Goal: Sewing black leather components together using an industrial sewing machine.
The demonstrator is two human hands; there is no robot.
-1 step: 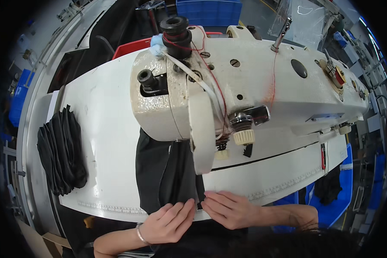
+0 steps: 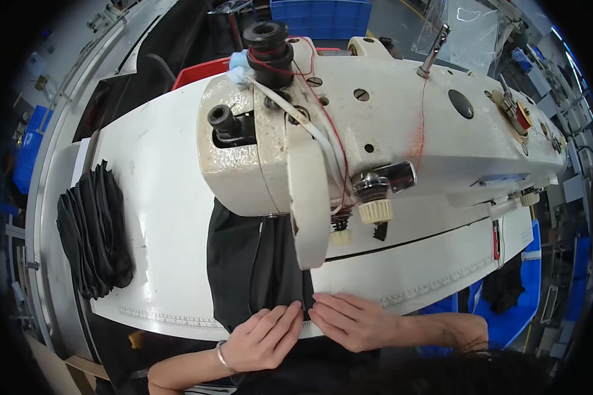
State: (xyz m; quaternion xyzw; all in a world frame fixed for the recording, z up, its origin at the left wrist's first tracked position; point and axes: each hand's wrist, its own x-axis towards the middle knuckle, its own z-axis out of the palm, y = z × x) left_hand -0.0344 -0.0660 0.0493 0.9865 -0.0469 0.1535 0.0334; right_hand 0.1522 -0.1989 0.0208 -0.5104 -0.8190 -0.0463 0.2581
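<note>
A dark fabric piece with a zipper line [image 2: 234,263] runs from under the sewing machine's head [image 2: 244,164] toward me, over the front edge of the white table. My left hand [image 2: 263,337], a bracelet at its wrist, rests at the near end of the cloth with its fingers bent together on the right side. Close beside it, my right hand [image 2: 354,322] pinches the right edge of the same fabric. The fingertips of both hands almost meet. A white guard on the machine hides the needle area.
A folded stack of black fabric pieces [image 2: 95,230] lies on the table's left. Along the front edge runs a printed ruler strip [image 2: 435,283]. A blue bin [image 2: 530,289] with dark cloth stands at right, and a red tray [image 2: 204,72] sits behind the machine.
My left hand has shifted slightly to the right, and the zipper line and the near part of the fabric have moved with it. My right hand stays nearly in place.
</note>
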